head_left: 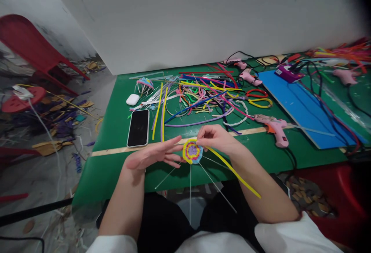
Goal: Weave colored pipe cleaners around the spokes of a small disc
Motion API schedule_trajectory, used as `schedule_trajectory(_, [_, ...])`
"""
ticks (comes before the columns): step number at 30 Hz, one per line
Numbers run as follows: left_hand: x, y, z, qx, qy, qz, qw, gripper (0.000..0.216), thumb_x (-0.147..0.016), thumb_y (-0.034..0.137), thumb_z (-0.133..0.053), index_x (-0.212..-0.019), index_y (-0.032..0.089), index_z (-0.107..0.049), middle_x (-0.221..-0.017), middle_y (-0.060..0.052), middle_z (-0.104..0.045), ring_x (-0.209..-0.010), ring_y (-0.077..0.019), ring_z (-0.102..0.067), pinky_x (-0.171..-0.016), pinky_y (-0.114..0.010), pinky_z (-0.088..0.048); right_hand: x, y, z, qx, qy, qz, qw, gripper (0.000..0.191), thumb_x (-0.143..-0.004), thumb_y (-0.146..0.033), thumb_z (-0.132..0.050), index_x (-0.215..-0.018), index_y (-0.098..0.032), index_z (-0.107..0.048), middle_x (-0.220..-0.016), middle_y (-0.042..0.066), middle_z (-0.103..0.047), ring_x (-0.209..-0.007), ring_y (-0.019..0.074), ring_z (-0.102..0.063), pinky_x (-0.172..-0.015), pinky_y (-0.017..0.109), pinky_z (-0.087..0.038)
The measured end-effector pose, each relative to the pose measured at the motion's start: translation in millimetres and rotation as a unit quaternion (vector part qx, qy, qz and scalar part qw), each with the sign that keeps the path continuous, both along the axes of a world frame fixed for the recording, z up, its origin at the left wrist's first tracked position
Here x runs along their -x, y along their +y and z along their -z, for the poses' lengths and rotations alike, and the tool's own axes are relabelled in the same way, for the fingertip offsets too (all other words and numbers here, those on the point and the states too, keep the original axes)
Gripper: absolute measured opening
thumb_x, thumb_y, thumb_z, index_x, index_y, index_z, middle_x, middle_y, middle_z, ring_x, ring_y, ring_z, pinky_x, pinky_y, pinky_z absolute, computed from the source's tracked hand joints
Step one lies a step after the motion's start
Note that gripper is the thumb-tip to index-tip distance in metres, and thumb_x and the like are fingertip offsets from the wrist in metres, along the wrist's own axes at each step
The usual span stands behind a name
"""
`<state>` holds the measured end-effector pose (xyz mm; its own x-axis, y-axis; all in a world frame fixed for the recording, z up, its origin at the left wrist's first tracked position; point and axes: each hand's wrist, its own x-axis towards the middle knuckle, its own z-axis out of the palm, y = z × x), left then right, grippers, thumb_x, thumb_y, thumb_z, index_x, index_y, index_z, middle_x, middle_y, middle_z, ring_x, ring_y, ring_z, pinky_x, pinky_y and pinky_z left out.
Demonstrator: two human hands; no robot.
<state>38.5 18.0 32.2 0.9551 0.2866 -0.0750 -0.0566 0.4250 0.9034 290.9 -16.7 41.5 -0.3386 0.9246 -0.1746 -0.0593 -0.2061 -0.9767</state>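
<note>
Over the table's near edge is a small round woven piece point(192, 151) with a lilac centre and pink, yellow and light blue rings. Thin pale rods fan out from it toward my lap. My left hand point(158, 153) is at its left side with fingers stretched apart; the fingertips reach the rim, and whether they bear its weight I cannot tell. With thumb and fingers closed, my right hand point(213, 139) pinches a yellow pipe cleaner point(236, 172) at the disc's upper right rim. Its loose end hangs down to the right, past my forearm.
A phone point(138, 128), a white earbud case point(132, 99) and a heap of coloured pipe cleaners point(199, 94) lie on the green table point(107, 171). To the right are scissors point(259, 100), a pink glue gun point(275, 127) with its cord, and a blue board point(307, 110).
</note>
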Motion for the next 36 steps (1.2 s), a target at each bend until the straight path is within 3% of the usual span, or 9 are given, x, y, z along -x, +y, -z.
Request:
schedule_trajectory(6, [-19,-10,-1.7,-0.004,0.005,-0.013,1.0,0.099,-0.054,0.057,-0.072,-0.138,0.026,-0.03,-0.127,-0.014,-0.051,-0.105,-0.0289,-0.057,-0.09,-0.043,-0.044,2,0,4.4,-0.004,-0.006,-0.027,1.0,0.026,-0.064,-0.033,-0.074,-0.066,-0.013,-0.058,-0.056,-0.003,-0.059,-0.045,0.0065,-0.052,-0.044,0.018,-0.043])
schedule_trajectory(8, [-29,-15,-2.0,-0.001,0.038,-0.057,0.998,0.085,-0.062,0.044,-0.073,-0.136,0.026,-0.034,-0.124,-0.013,-0.053,-0.098,-0.025,-0.06,-0.082,-0.037,-0.049,5,0,6.6,-0.014,-0.021,-0.03,0.999,0.025,-0.065,-0.034,-0.073,-0.067,-0.013,-0.059,-0.055,-0.003,-0.058,-0.046,0.0064,-0.051,-0.044,0.018,-0.043])
schedule_trajectory(12, [-48,-20,4.5,-0.03,0.109,-0.212,0.971,0.05,-0.074,0.029,-0.065,-0.122,0.023,-0.051,-0.11,-0.008,-0.062,-0.086,-0.018,-0.062,-0.071,-0.027,-0.052,10,1,11.2,-0.02,-0.038,-0.02,0.999,0.023,-0.068,-0.033,-0.071,-0.07,-0.013,-0.06,-0.057,-0.003,-0.058,-0.048,0.0063,-0.052,-0.044,0.017,-0.042])
schedule_trajectory(16, [-56,-19,10.5,-0.063,0.13,-0.297,0.944,0.039,-0.073,0.028,-0.066,-0.11,0.019,-0.057,-0.097,-0.004,-0.065,-0.08,-0.0137,-0.062,-0.071,-0.024,-0.052,9,3,12.7,0.002,-0.016,-0.01,1.0,0.023,-0.069,-0.034,-0.069,-0.079,-0.014,-0.062,-0.059,-0.003,-0.058,-0.047,0.0067,-0.053,-0.046,0.019,-0.045])
schedule_trajectory(20, [-57,-18,7.7,-0.054,0.15,-0.345,0.925,0.036,-0.07,0.031,-0.067,-0.102,0.018,-0.056,-0.085,-0.001,-0.062,-0.066,-0.0119,-0.06,-0.052,-0.022,-0.053,3,4,6.8,0.014,-0.024,-0.016,0.999,0.029,-0.071,-0.031,-0.066,-0.095,-0.014,-0.064,-0.064,-0.001,-0.061,-0.048,0.0073,-0.054,-0.047,0.021,-0.046])
schedule_trajectory(23, [-57,-18,6.0,-0.047,0.158,-0.367,0.915,0.034,-0.068,0.033,-0.068,-0.094,0.017,-0.055,-0.08,0.0,-0.06,-0.06,-0.0112,-0.058,-0.046,-0.022,-0.052,0,3,3.9,0.007,-0.074,-0.016,0.997,0.03,-0.069,-0.029,-0.068,-0.094,-0.013,-0.066,-0.069,0.0,-0.062,-0.047,0.0061,-0.051,-0.044,0.02,-0.044])
schedule_trajectory(30, [-58,-16,6.7,-0.14,0.183,-0.377,0.897,0.026,-0.067,0.032,-0.068,-0.086,0.016,-0.06,-0.084,-0.003,-0.063,-0.075,-0.013,-0.061,-0.067,-0.024,-0.051,1,1,9.9,-0.018,-0.148,0.004,0.989,0.026,-0.068,-0.033,-0.067,-0.085,-0.014,-0.07,-0.063,0.0,-0.061,-0.046,0.0063,-0.045,-0.037,0.017,-0.034])
schedule_trajectory(36, [-58,-16,7.1,-0.166,0.201,-0.401,0.878,0.025,-0.067,0.033,-0.068,-0.083,0.015,-0.06,-0.081,-0.002,-0.063,-0.072,-0.0123,-0.06,-0.067,-0.024,-0.05,10,-3,10.8,-0.058,-0.131,0.035,0.989,0.022,-0.067,-0.035,-0.069,-0.076,-0.015,-0.068,-0.071,0.002,-0.065,-0.063,0.0117,-0.057,-0.058,0.023,-0.045])
